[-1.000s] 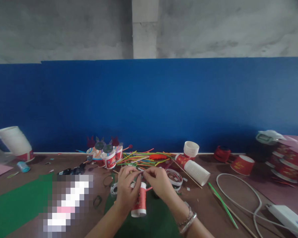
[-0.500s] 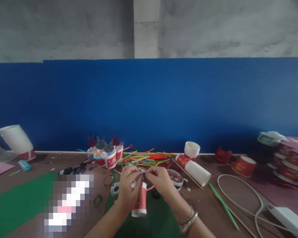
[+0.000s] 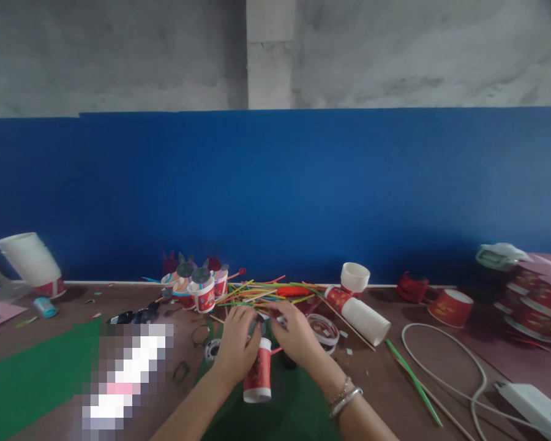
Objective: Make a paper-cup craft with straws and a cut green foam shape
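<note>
In the middle of the table, my left hand curls with its fingertips around a small dark piece, too blurred to name. My right hand faces it from the right, fingers bent inward and a small gap between the hands. What its fingertips hold, if anything, is hidden. Just below them a red paper cup with white ends lies on its side, partly covered by my left hand. A pink-red strip sticks out to the right of the cup. Under the cup lies a dark green sheet.
Behind my hands lie several coloured pipe cleaners. Decorated cups stand back left. Tape rolls lie beside my right hand. Stacked white cups lie to the right, with a cable beyond. A green sheet lies left.
My hands have drawn slightly apart, with the fingertips no longer meeting above the cup. My left fingers now cover more of the dark piece. The cup has barely moved.
</note>
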Demonstrator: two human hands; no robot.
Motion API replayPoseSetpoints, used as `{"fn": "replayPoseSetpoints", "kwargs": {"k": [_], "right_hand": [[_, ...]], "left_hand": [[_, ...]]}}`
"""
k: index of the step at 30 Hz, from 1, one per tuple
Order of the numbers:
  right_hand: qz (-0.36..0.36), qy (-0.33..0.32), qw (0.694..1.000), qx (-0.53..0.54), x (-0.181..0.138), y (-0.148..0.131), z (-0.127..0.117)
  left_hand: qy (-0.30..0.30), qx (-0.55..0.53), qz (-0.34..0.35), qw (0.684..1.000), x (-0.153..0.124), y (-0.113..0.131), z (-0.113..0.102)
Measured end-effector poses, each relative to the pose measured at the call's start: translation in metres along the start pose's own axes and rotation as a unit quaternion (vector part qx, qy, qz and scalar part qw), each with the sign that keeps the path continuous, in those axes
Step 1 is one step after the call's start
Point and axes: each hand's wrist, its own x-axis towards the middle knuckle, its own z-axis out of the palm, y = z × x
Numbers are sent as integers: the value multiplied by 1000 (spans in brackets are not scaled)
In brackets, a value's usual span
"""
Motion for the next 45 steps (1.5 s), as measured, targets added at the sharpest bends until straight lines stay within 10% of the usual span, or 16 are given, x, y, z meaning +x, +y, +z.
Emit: {"fn": "replayPoseSetpoints", "kwargs": {"k": [7, 13, 18, 28, 45], "right_hand": [[-57, 46, 997, -12, -3, -12, 2], [126, 49, 984, 115, 6, 3, 1], [172, 37, 970, 168, 10, 21, 7], [146, 51, 971, 185, 12, 26, -5], [105, -17, 979, 173, 11, 18, -9]], "left_hand": [[0, -65, -54, 996, 3, -12, 7], [-38, -5, -250, 968, -4, -49, 13], [-59, -167, -313, 933, -8, -50, 25], [-102, -348, -270, 892, -3, -8, 17], [-97, -380, -294, 872, -3, -11, 19]]}}
